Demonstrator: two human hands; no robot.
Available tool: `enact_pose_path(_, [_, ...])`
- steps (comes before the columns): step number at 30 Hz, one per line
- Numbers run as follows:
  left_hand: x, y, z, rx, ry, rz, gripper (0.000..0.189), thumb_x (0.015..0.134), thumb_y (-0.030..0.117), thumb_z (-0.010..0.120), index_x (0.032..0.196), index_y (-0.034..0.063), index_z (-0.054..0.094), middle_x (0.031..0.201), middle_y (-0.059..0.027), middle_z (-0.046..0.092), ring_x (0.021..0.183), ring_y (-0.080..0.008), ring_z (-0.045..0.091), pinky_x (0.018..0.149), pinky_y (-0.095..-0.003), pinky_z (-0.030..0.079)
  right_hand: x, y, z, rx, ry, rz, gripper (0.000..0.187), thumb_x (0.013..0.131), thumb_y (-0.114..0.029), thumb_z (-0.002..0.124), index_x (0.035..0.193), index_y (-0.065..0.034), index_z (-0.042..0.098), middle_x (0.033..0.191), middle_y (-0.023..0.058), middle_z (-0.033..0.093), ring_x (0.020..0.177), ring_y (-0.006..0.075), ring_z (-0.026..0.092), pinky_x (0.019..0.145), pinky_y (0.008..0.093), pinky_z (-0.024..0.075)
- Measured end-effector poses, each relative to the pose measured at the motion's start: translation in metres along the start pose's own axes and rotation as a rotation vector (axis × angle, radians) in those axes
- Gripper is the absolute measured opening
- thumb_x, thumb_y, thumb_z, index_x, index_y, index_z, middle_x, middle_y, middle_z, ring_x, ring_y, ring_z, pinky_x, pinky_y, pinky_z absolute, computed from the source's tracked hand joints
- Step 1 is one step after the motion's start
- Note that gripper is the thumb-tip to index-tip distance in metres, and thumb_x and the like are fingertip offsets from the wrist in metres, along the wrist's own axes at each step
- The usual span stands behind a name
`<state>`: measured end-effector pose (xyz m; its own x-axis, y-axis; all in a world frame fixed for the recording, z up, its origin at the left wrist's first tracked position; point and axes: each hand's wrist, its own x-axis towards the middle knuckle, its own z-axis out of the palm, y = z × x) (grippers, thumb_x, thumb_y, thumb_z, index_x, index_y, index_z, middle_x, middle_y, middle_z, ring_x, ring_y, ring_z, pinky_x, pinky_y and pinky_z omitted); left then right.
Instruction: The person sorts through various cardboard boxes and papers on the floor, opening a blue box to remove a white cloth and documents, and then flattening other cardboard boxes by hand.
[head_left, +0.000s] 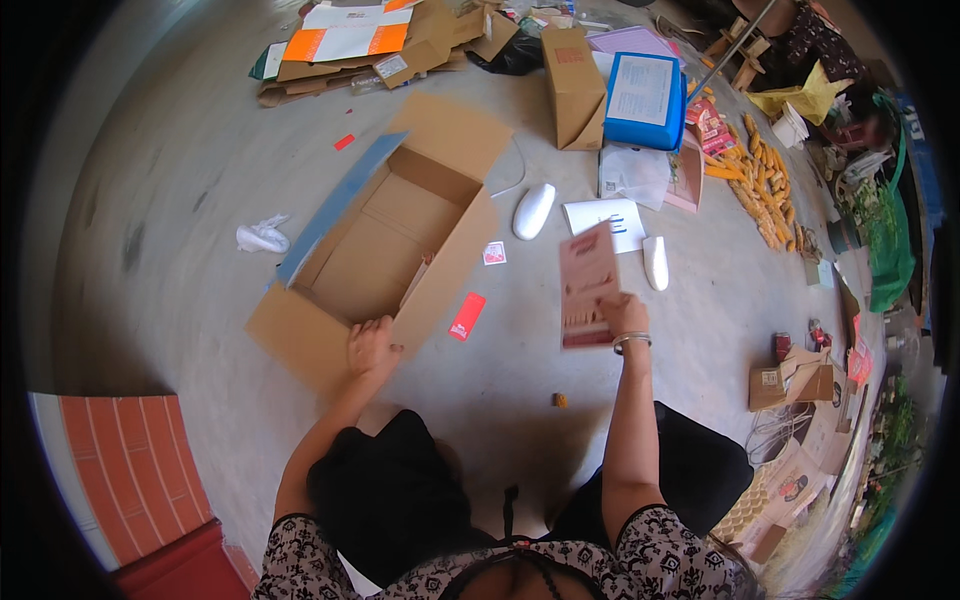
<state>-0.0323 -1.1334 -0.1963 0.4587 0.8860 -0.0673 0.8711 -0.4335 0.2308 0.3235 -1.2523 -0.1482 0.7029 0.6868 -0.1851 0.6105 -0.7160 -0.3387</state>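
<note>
A brown cardboard box (439, 296) stands open on the concrete floor, tilted in my view, with its end flaps spread. My left hand (371, 346) grips its near rim, the thumb outside the wall. One long flap (341, 202) has a blue-grey face. Against the inner right wall is a small reddish item, too hidden to name. My right hand (626, 313) holds a flat pinkish printed piece (589, 281), perhaps a folded carton or booklet, up off the floor; its print is blurred. Between the hands lie a red card (466, 316) and a small white-and-red card (495, 253).
Two white shoe-shaped forms (534, 212) and white papers (604, 221) lie ahead. Behind them are a tall carton (574, 90), a blue bin (642, 101) and corn cobs (765, 187). Flattened cardboard (442, 45) is heaped at the back. Crumpled white plastic (262, 235) lies left.
</note>
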Motion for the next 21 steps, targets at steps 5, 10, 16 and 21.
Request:
enact_pose_path(5, [-0.021,-0.037,-0.026,0.002,0.182,0.038,0.023,0.056,0.005,0.064,0.072,0.0042,0.047,0.073,-0.0121,0.055,0.076,-0.0266,0.052,0.07,-0.0358,0.037,-0.029,-0.082,-0.043,1.414,-0.111,-0.095,0.015,0.079,-0.01,0.055,0.086,0.0026,0.059,0.078,0.0051,0.061,0.065,0.0066,0.054,0.057,0.0198,0.0433])
enact_pose_path(10, [-0.045,-0.026,-0.042,0.069,0.163,0.102,0.027,0.055,0.005,0.064,0.078,0.0037,0.051,0.077,-0.0137,0.054,0.075,-0.032,0.048,0.066,-0.0393,0.037,-0.048,-0.165,0.074,1.167,-0.427,-0.225,0.036,0.079,-0.027,0.052,0.086,0.0085,0.054,0.076,0.017,0.06,0.067,0.0189,0.058,0.061,0.029,0.0435])
enact_pose_path(16, [-0.073,-0.054,-0.033,0.056,0.216,0.028,0.02,0.056,0.002,0.061,0.07,0.0025,0.047,0.071,-0.0126,0.052,0.073,-0.0295,0.049,0.066,-0.038,0.037,-0.052,-0.193,0.071,0.871,-0.343,-0.42,0.036,0.079,-0.031,0.053,0.089,0.0031,0.055,0.053,0.0106,0.055,0.046,0.0176,0.056,0.044,0.0293,0.045])
enact_pose_path(21, [-0.071,-0.082,-0.029,-0.033,0.241,-0.014,0.019,0.057,0.001,0.06,0.069,0.0018,0.045,0.072,-0.0132,0.051,0.074,-0.0316,0.047,0.067,-0.0387,0.037,0.007,-0.084,0.153,0.202,-0.224,-0.449,0.033,0.071,-0.013,0.059,0.102,-0.0076,0.051,0.081,0.0093,0.058,0.072,0.0214,0.058,0.067,0.0335,0.0457])
